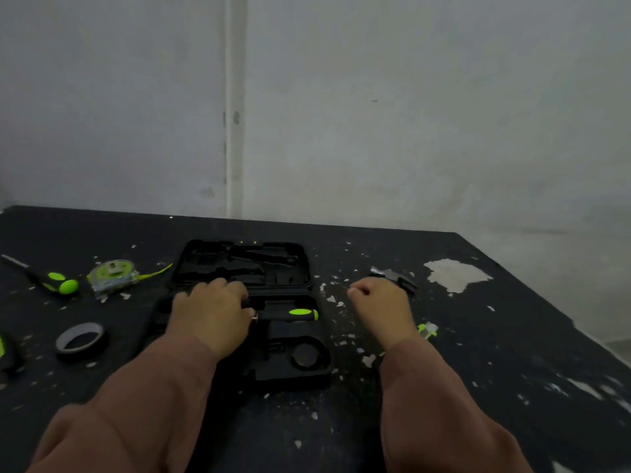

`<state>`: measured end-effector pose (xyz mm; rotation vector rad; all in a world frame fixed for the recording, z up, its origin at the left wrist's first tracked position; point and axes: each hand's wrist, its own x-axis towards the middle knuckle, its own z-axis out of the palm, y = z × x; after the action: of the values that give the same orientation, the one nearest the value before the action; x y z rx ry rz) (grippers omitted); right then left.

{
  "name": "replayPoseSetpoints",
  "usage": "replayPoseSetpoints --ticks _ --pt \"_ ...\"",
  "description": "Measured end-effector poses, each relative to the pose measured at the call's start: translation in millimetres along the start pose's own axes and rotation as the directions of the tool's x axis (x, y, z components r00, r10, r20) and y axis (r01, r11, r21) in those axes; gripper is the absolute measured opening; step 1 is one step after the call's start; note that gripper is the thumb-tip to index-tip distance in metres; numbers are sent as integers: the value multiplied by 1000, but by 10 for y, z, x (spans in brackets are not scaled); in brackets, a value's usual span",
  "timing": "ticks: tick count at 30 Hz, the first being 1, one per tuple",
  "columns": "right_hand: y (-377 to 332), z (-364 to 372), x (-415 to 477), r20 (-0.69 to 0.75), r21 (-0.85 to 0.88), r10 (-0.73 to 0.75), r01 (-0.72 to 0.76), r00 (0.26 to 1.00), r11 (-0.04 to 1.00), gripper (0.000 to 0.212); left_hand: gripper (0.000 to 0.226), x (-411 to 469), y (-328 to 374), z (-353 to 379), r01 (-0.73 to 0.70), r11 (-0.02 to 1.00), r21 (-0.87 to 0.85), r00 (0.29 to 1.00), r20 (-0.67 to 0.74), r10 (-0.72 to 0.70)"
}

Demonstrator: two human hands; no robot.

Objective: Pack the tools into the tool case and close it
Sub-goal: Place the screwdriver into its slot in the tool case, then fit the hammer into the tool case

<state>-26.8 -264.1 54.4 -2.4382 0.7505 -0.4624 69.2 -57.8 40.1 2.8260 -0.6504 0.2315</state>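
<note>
Open black tool case (246, 268) lying flat on a dark, paint-flecked table (478, 353), lid half beyond the fingers, tray half beneath and between the two hands. The left hand (213, 314) rests palm-down on the left part of the tray, fingers curled over the near end of a green-and-black screwdriver (293, 314) seated in its slot; whether the fingers actually clamp the tool cannot be told. The right hand (379, 303) is loosely fisted just right of the case, over a dark tool with a metal head (392, 274) that shows beyond the knuckles; its grip on that tool is hidden. Left of the left hand: a roll of tape (82, 341), a tape measure (112, 276), and a second green-handled tool (54, 283). A small green object (426, 331) lies beside the right wrist.
</note>
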Motion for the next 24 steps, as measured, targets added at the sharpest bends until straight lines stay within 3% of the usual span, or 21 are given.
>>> replayPoseSetpoints --ticks 4,6,8,10,14,17,21,23,24 --pt "365 -132 299 10 -142 263 -259 965 955 32 32 -1 252 209 -143 988 -61 989 36 145" --pt "438 -60 347 96 -140 352 -338 931 931 50 27 -30 250 313 -156 985 -79 988 6 157" --pt "488 54 411 117 -198 372 -346 921 917 63 24 -23 239 381 -165 980 -115 986 -56 159" --pt "493 137 464 108 -264 356 -318 928 910 59 22 -30 231 396 -173 974 -146 982 -98 159" --pt "505 184 550 108 -227 386 -355 916 907 50 15 -18 230 416 -210 967 -143 968 -166 186" --pt "501 168 587 66 -157 413 -399 908 903 51 18 -32 239 381 -187 969 -161 977 -137 165" --pt "527 38 569 3 36 377 -377 926 926 23 26 -22 239 328 -152 970 -190 987 -78 139" --pt "498 -52 543 19 251 384 -376 923 892 11 29 -10 246 265 -119 966 -230 993 -20 118" --pt "456 -94 504 61 423 417 -402 907 812 7 30 1 249 248 -99 961 -258 994 9 105"
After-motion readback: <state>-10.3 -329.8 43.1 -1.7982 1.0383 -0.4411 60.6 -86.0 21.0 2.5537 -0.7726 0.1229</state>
